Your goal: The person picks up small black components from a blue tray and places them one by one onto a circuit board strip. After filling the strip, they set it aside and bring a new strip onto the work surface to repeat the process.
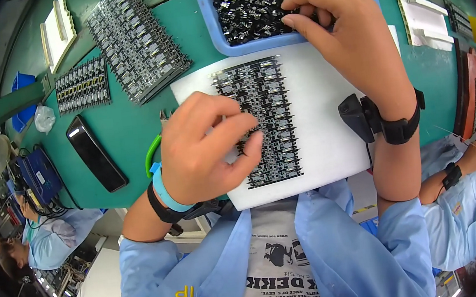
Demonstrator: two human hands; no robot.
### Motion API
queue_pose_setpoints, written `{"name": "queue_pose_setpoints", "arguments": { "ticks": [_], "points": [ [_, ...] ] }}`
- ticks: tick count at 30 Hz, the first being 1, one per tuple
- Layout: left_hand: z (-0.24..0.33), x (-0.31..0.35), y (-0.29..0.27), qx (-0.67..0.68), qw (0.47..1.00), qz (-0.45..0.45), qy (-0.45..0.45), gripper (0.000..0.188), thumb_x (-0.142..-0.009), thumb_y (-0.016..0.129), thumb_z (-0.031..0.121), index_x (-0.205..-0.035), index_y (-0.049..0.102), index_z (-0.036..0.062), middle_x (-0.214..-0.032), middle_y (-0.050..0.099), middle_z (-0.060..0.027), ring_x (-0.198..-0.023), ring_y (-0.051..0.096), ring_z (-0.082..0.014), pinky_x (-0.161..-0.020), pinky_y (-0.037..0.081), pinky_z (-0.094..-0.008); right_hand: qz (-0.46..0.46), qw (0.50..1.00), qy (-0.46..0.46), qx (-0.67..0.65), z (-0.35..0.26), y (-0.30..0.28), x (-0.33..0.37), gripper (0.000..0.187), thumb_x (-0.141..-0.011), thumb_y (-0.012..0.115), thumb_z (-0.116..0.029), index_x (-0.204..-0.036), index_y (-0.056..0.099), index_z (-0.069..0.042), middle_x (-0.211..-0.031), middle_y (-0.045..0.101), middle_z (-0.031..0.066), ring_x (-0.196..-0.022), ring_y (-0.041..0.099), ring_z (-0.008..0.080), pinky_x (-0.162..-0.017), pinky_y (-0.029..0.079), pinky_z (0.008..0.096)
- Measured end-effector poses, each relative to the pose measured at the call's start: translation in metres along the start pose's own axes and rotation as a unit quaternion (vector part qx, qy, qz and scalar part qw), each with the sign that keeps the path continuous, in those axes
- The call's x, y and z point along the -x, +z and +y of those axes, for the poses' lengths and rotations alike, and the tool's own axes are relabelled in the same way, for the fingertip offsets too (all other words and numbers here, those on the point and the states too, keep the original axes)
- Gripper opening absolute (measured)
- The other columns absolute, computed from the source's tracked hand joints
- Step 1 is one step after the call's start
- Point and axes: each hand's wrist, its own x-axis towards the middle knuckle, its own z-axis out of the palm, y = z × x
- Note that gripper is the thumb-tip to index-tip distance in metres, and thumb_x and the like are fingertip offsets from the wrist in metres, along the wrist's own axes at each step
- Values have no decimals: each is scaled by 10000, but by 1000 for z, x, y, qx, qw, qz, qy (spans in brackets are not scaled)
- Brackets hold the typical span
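A dark panel of joined small circuit boards (271,156) lies on a white foam pad (327,109) in front of me. My left hand (208,146) is over the panel's left side, its thumb and index fingertips drawn together in a pinch near the middle. Whatever lies between those fingertips is too small to make out. At the upper right, my right hand (351,33) hangs over the near edge of a blue bin (273,43) full of small black and metallic parts (251,6). Its fingers are bent, with a gap between thumb and index finger and nothing visible there.
Stacked board panels (138,42) and a smaller panel (83,85) lie left on the green mat (135,125). A black phone-like device (96,153) and a green-handled tool (153,155) are nearer. White holders (58,31) stand at both sides. Other people (462,211) sit left and right.
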Motion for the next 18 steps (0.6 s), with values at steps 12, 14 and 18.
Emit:
{"name": "queue_pose_setpoints", "arguments": {
  "ticks": [12, 14, 18],
  "points": [
    [-4, 0, 13, -37, 997, -30, 66, 252, -790, 926, 51, -1013, 811, 59, -967, 710, -50, -817, 672, -263, -701, 534, -386, -16, 999, -4, -34, -11, -14, -4, 122, -932, 819, -31, -1029, 764, 20, -895, 687, 159, -845, 693, 352, -770, 567, 429],
    [-4, 0, 12, -30, 997, -24, 63, 247, -794, 912, 30, -1019, 815, 58, -976, 720, -50, -821, 677, -265, -710, 546, -387, -16, 999, 2, -35, -11, -14, -3, 124, -932, 819, -32, -1030, 764, 20, -897, 688, 159, -842, 695, 351, -768, 567, 428],
    [-4, 0, 3, -38, 998, -36, 46, 251, -798, 889, -9, -1030, 819, 53, -997, 740, -58, -840, 692, -268, -723, 565, -383, -20, 999, 12, -41, -11, -13, -4, 125, -931, 820, -32, -1030, 765, 20, -901, 692, 157, -833, 699, 346, -761, 570, 422]
  ]
}}
